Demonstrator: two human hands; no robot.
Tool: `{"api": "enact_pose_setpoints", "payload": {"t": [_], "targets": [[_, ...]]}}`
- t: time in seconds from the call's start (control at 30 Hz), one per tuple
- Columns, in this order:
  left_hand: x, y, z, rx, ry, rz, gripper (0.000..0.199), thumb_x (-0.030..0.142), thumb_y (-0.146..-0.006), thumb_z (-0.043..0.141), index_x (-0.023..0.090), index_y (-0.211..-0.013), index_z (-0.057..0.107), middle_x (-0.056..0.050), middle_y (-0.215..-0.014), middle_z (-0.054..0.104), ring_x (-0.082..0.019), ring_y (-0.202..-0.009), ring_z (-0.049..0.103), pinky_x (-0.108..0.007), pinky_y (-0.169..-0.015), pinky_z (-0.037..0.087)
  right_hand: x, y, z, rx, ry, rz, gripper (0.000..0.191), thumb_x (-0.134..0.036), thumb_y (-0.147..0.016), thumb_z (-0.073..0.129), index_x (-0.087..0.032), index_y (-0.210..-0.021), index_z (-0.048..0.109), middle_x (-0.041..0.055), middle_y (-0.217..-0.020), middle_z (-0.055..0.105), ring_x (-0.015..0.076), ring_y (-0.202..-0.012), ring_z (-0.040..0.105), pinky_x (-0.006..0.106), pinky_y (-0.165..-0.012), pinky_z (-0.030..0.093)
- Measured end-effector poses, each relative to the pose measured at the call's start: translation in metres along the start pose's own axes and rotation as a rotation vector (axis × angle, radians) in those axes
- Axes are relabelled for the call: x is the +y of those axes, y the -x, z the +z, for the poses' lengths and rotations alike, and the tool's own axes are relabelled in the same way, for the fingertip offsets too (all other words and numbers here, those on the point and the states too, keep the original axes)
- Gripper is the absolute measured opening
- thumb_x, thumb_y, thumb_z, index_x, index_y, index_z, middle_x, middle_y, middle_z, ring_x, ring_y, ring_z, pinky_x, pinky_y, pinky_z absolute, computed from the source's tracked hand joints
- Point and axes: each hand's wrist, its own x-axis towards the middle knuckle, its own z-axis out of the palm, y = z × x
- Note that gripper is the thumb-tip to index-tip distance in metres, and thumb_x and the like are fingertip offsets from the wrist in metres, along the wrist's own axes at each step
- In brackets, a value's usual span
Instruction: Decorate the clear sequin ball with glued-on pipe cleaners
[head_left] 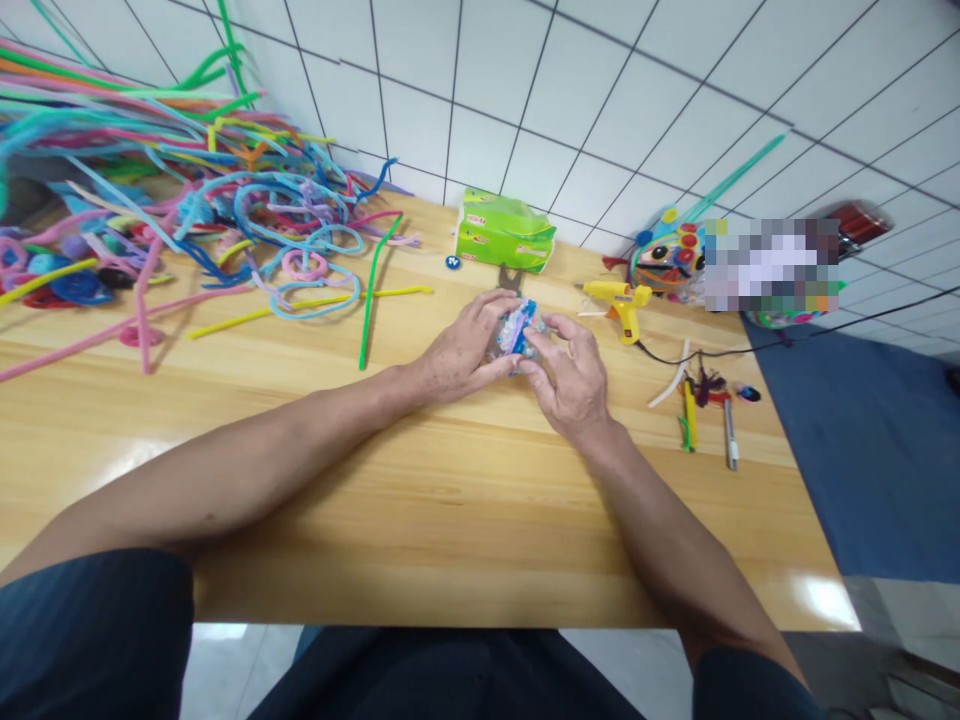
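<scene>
Gripping the blue-banded piece (514,334) between left fingers (491,303) and right fingers (553,353), seemingly for steadiness, nearside of the green packet (495,228).

Fingers (553,354) partly hide the bluish craft piece (516,330) (its underside entirely).

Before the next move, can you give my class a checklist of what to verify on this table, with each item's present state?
1. Left hand on the small craft piece: ok, fingers and thumb around its side.
2. Right hand on it too: ok, a finger rests on top.
3. Yellow glue gun apart from both hands: ok, it lies to their right.
4. Glue gun hot: cannot tell.
5. Pipe cleaners sorted: not ok, tangled at the left.
6. Underside of the craft piece: cannot tell, hidden.
</scene>
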Motion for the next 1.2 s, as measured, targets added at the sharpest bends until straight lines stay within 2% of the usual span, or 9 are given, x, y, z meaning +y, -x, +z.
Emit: {"api": "enact_pose_setpoints", "payload": {"t": [0.3, 0.47, 0.63, 0.8, 0.93, 1.2], "targets": [[0.001, 0.000, -0.001, -0.010, 0.013, 0.007, 0.070, 0.056, -0.106, 0.062, 0.021, -0.162, 0.038, -0.024, -0.159, 0.050, -0.038, -0.155, 0.047, -0.063, -0.128, 0.044, -0.001, 0.000, -0.003, -0.028, -0.001, 0.010, 0.040, -0.034, -0.106, 0.066, -0.023, -0.144, 0.068, 0.0189, -0.143, 0.068, 0.0323, -0.131, 0.067, 0.050, -0.107, 0.061], [0.002, 0.000, -0.001, -0.015, -0.001, 0.010, 0.071, 0.057, -0.105, 0.063, 0.022, -0.161, 0.038, -0.024, -0.158, 0.050, -0.037, -0.155, 0.047, -0.064, -0.128, 0.044, -0.002, 0.000, -0.003, -0.011, 0.032, 0.010, 0.035, -0.035, -0.105, 0.066, -0.022, -0.138, 0.070, 0.0187, -0.141, 0.069, 0.0312, -0.128, 0.068, 0.049, -0.105, 0.061], [0.003, 0.000, -0.001, -0.024, 0.015, -0.005, 0.073, 0.057, -0.104, 0.065, 0.022, -0.162, 0.038, -0.023, -0.160, 0.050, -0.038, -0.155, 0.046, -0.063, -0.129, 0.042, -0.002, 0.001, -0.003, -0.055, 0.030, 0.054, 0.034, -0.040, -0.106, 0.064, -0.024, -0.135, 0.070, 0.0170, -0.144, 0.068, 0.0325, -0.130, 0.067, 0.051, -0.107, 0.059], [0.003, 0.000, 0.000, -0.008, -0.015, 0.007, 0.071, 0.057, -0.105, 0.064, 0.021, -0.161, 0.039, -0.024, -0.159, 0.050, -0.037, -0.154, 0.048, -0.063, -0.128, 0.044, -0.004, 0.000, -0.002, 0.003, 0.034, 0.034, 0.031, -0.039, -0.105, 0.067, -0.025, -0.133, 0.070, 0.0173, -0.142, 0.069, 0.0329, -0.129, 0.068, 0.052, -0.105, 0.060], [0.004, -0.001, -0.002, -0.019, 0.011, 0.000, 0.071, 0.059, -0.104, 0.063, 0.022, -0.160, 0.040, -0.023, -0.159, 0.051, -0.038, -0.155, 0.048, -0.064, -0.128, 0.044, -0.006, 0.000, -0.003, -0.043, 0.005, 0.077, 0.031, -0.040, -0.106, 0.065, -0.026, -0.132, 0.071, 0.0166, -0.144, 0.068, 0.0338, -0.130, 0.068, 0.054, -0.106, 0.059], [0.013, -0.004, -0.005, 0.008, 0.059, -0.076, 0.054, 0.051, -0.109, 0.058, 0.021, -0.152, 0.047, -0.021, -0.155, 0.054, -0.034, -0.151, 0.051, -0.059, -0.128, 0.044, -0.009, -0.002, -0.008, -0.028, -0.056, 0.020, 0.039, -0.044, -0.111, 0.053, -0.019, -0.134, 0.070, 0.0223, -0.143, 0.066, 0.0343, -0.132, 0.066, 0.052, -0.102, 0.062]]}}
